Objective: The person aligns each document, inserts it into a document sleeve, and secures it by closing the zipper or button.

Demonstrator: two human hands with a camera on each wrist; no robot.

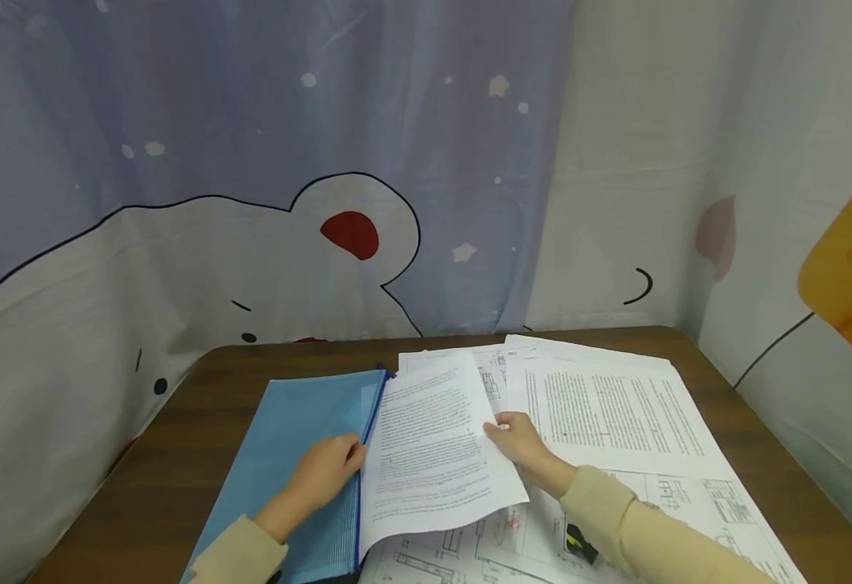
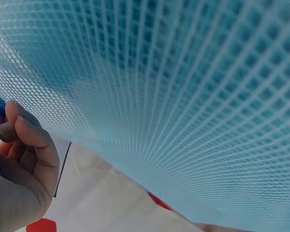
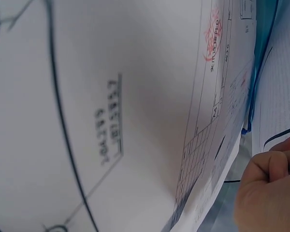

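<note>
Both arms wear long beige fabric sleeves with ribbed cuffs; the left hand (image 1: pixel 327 469) and right hand (image 1: pixel 522 439) are bare, without rings.

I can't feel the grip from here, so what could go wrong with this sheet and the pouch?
The right hand pinches the sheet by one edge only, so it may sag, crease or slip. The left hand holds the blue mesh pouch at its zip edge; the sheet's edge could catch there and buckle. Loose papers underneath might shift if the sheet drags.
</note>
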